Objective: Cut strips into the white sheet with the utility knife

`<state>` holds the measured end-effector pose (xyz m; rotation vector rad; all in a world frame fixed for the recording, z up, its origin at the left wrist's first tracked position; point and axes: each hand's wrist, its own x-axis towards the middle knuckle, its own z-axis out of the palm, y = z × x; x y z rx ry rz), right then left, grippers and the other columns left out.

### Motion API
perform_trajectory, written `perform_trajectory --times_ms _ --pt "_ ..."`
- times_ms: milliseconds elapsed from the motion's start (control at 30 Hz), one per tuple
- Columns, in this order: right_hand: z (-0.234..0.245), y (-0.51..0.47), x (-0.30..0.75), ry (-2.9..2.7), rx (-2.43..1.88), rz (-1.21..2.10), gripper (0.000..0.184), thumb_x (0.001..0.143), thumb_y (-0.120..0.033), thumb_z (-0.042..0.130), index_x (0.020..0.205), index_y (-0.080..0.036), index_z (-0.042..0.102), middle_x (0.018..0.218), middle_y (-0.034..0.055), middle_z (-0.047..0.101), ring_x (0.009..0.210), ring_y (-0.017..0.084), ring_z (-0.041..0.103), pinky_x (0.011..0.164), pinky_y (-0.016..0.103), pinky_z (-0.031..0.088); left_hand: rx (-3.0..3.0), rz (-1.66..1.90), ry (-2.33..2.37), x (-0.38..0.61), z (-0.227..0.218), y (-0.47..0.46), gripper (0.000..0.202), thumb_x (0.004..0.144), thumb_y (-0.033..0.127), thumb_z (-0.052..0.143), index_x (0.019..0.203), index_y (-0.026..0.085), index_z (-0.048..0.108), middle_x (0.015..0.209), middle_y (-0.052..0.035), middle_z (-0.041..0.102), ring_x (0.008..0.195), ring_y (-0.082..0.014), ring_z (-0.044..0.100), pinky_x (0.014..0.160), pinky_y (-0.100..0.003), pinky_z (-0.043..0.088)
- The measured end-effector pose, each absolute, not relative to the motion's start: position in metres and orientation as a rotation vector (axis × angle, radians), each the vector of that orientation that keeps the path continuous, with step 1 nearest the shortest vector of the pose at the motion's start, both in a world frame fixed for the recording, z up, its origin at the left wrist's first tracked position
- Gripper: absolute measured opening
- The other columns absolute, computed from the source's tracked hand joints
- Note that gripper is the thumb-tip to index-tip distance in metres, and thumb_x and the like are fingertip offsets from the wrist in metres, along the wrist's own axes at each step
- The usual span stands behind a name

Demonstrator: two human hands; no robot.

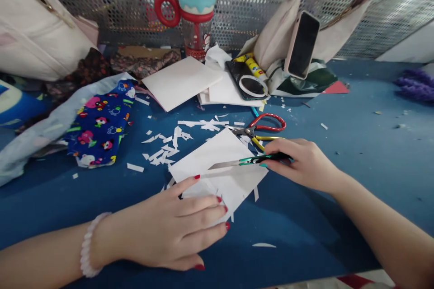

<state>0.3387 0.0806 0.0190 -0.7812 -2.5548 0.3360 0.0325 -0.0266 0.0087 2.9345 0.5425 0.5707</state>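
Note:
A folded white paper (222, 162) lies on the blue table (356, 153) in front of me. My left hand (169, 230) lies flat on the paper's near left corner, fingers stretched out and pressing it down. My right hand (301, 162) is closed around the green and black handle of a craft knife (247, 161). The knife's long blade points left and rests across the top of the paper. Red-handled scissors (261, 128) lie just behind the paper, close to my right hand.
Several white paper scraps (169, 144) are strewn left of the paper. Behind them lie white sheets (181, 81), patterned blue cloth (100, 126), a glue stick (252, 67), a phone (301, 45) leaning on a beige bag (278, 31), and a red-lidded bottle (196, 18).

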Motion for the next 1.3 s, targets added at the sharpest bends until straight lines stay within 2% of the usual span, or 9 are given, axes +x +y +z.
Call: perform_trajectory --times_ms 167,233,333,467,533,700,833,1033,1300 --pt "0.021 0.08 0.337 -2.579 -0.749 0.291 0.007 0.095 -0.024 0.054 0.088 -0.023 0.055 0.07 -0.0022 0.064 0.054 0.011 0.056 0.053 0.021 0.041 2.953 0.579 0.563 0.036 0.008 -0.026 0.04 0.109 0.039 0.037 0.127 0.015 0.063 0.129 -0.0059 0.07 0.125 -0.0196 0.057 0.126 -0.044 0.004" --pt "0.023 0.081 0.337 -2.593 -0.757 0.3 0.008 0.096 -0.024 0.053 0.089 -0.022 0.055 0.07 -0.0018 0.065 0.055 0.011 0.057 0.053 0.021 0.041 3.001 0.626 0.535 0.034 0.01 -0.029 0.035 0.109 0.028 0.037 0.12 0.014 0.067 0.118 -0.0053 0.075 0.115 -0.0184 0.061 0.126 -0.045 0.004" --pt "0.024 0.082 0.338 -2.585 -0.775 0.312 0.008 0.095 -0.026 0.054 0.088 -0.022 0.056 0.07 -0.0016 0.066 0.056 0.011 0.058 0.053 0.021 0.042 3.045 0.802 0.477 0.029 0.014 -0.033 0.038 0.108 0.015 0.034 0.105 0.013 0.071 0.094 -0.0039 0.078 0.096 -0.0164 0.066 0.124 -0.042 0.017" --pt "0.023 0.083 0.339 -2.601 -0.757 0.33 0.007 0.094 -0.025 0.054 0.088 -0.022 0.057 0.071 -0.0018 0.067 0.054 0.01 0.057 0.053 0.021 0.041 3.061 0.963 0.485 0.021 0.017 -0.032 0.045 0.107 0.011 0.031 0.091 0.012 0.072 0.071 -0.002 0.073 0.074 -0.0151 0.065 0.117 -0.037 0.032" --pt "0.023 0.083 0.339 -2.608 -0.752 0.335 0.007 0.094 -0.025 0.054 0.087 -0.022 0.057 0.071 -0.0017 0.067 0.054 0.011 0.057 0.053 0.021 0.041 3.064 0.933 0.497 0.018 0.017 -0.029 0.042 0.107 0.011 0.033 0.091 0.013 0.072 0.072 -0.0013 0.074 0.074 -0.0145 0.065 0.117 -0.037 0.032" --pt "0.023 0.084 0.338 -2.626 -0.733 0.358 0.01 0.094 -0.025 0.054 0.085 -0.022 0.056 0.07 -0.0013 0.066 0.057 0.012 0.059 0.054 0.021 0.042 3.038 0.784 0.545 0.011 0.013 -0.022 0.027 0.107 0.016 0.046 0.1 0.014 0.072 0.1 -0.0018 0.078 0.101 -0.0146 0.066 0.123 -0.036 0.025" --pt "0.022 0.084 0.339 -2.645 -0.751 0.408 0.01 0.095 -0.026 0.055 0.087 -0.022 0.058 0.072 -0.0001 0.068 0.058 0.012 0.061 0.054 0.021 0.043 3.018 0.865 0.52 0.0 0.012 -0.021 0.034 0.104 0.013 0.046 0.078 0.018 0.068 0.09 -0.001 0.079 0.094 -0.0147 0.068 0.118 -0.035 0.035" --pt "0.02 0.085 0.34 -2.667 -0.715 0.443 0.012 0.098 -0.028 0.054 0.089 -0.022 0.058 0.073 0.001 0.068 0.058 0.012 0.061 0.054 0.022 0.044 2.996 0.743 0.642 -0.005 0.007 -0.015 0.032 0.105 0.019 0.042 0.09 0.016 0.07 0.107 -0.0073 0.077 0.106 -0.0185 0.068 0.115 -0.035 0.038" --pt "0.017 0.084 0.342 -2.657 -0.708 0.539 0.008 0.098 -0.028 0.056 0.093 -0.023 0.06 0.076 0.0014 0.07 0.059 0.014 0.063 0.055 0.024 0.046 2.86 0.835 0.643 -0.004 0.013 -0.015 0.029 0.099 0.014 0.046 0.088 0.018 0.072 0.081 -0.0001 0.076 0.083 -0.0144 0.069 0.108 -0.032 0.045"
